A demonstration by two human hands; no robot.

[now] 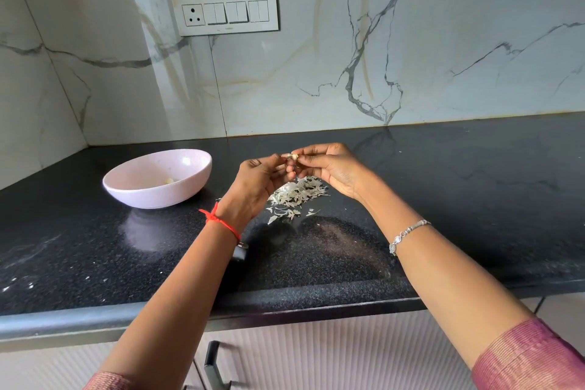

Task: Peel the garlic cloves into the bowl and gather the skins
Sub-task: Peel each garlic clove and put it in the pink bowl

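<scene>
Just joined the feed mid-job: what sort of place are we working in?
Most likely a home kitchen: black stone counter over cabinet fronts, marble-look tiled wall with a switch panel, and a bowl beside a pile of garlic skins.

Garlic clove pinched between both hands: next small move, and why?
Probably strip the loose skin off the garlic clove with the right hand while the left hand pinches it. The skin should fall onto the skins pile directly below. The clove seems to carry skin, so it is not ready for the bowl.
</scene>
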